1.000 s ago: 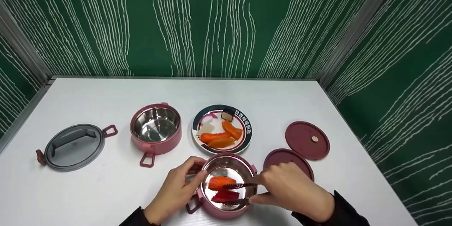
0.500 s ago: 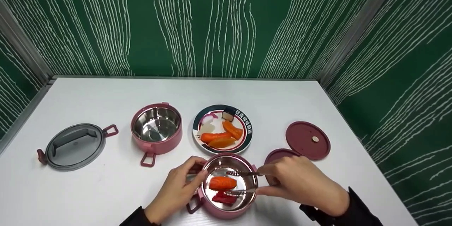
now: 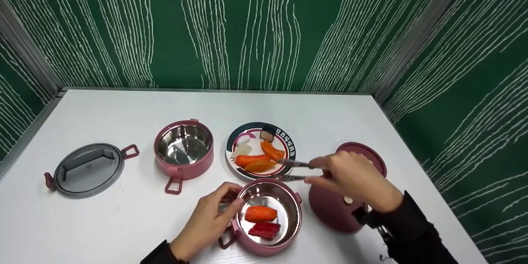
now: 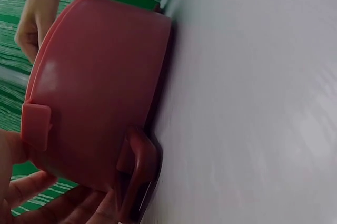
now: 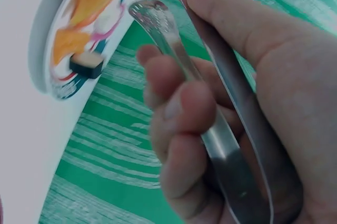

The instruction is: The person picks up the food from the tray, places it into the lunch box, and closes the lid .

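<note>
In the head view my left hand [image 3: 210, 218] grips the near pink pot [image 3: 264, 249] at its left side, thumb on the rim. Inside it lie an orange carrot-like piece [image 3: 260, 213] and a dark red piece [image 3: 264, 229]. My right hand [image 3: 354, 177] holds metal tongs [image 5: 224, 142], their arms spread apart with nothing between the tips. These tips overlap the right edge of the dark-rimmed plate [image 3: 232, 142]. On it are several orange pieces [image 3: 249, 160], a pale piece [image 3: 242, 149], a purple-edged slice [image 3: 247, 136] and a dark-sided block [image 3: 267, 133].
A second pink pot [image 3: 194, 171] with a bare steel inside stands left of the plate. Farther left is a grey lid [image 3: 88, 171] with handles. Two maroon discs lie at right, a far disc [image 3: 363, 147] and a near disc [image 3: 334, 210], partly behind my right arm.
My right hand has lifted the tongs out of the near pot and moved them away to the plate's edge. Both pieces stay in the pot; my left hand keeps its hold.
</note>
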`<state>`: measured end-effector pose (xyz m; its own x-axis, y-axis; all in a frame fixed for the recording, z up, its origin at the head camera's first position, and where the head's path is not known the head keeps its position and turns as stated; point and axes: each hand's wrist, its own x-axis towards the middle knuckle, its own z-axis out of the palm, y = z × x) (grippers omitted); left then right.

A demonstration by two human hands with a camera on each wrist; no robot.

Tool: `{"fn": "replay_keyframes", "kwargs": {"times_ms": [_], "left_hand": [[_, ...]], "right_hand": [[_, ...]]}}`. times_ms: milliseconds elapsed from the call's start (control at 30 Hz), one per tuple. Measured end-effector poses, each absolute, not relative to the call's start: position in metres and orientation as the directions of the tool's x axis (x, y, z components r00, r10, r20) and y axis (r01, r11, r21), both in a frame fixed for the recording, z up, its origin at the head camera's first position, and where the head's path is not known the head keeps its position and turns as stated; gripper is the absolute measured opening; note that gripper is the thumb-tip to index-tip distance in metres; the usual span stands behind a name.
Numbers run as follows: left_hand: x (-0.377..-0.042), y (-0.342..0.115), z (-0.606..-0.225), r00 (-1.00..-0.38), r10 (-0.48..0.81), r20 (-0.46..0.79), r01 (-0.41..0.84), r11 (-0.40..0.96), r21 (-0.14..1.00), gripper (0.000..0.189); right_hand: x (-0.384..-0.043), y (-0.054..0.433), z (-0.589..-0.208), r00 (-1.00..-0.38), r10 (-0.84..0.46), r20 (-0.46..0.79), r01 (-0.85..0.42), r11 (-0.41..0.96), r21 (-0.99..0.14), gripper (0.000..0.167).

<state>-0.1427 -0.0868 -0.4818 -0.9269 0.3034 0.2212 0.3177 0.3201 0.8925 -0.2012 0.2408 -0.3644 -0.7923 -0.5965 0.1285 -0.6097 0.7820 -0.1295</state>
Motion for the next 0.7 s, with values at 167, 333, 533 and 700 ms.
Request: {"fn": "replay_keyframes", "kwargs": {"times_ms": [167,333,533,700], "left_hand": [[-0.144,-0.087,-0.484,-0.929,0.303,0.214,0.31,0.316,0.897,0.023],[-0.144,-0.087,-0.483,-0.929,0.304,0.212,0.308,0.317,0.897,0.024],[-0.144,-0.087,-0.484,-0.929,0.302,0.213,0.309,0.322,0.895,0.023],[-0.145,-0.087,-0.484,-0.929,0.306,0.209,0.304,0.308,0.902,0.024]], "right_hand": [[-0.227,0.243,-0.375,-0.807,-0.569,0.157,-0.586,0.803,-0.105,0.025],[-0.246,0.242,-0.389,-0.813,-0.546,0.201,-0.57,0.818,-0.083,0.028],[-0.257,0.238,-0.401,-0.816,-0.537,0.212,-0.559,0.827,-0.055,0.031],[-0.262,0.236,-0.41,-0.815,-0.541,0.208,-0.56,0.827,-0.041,0.032]]}}
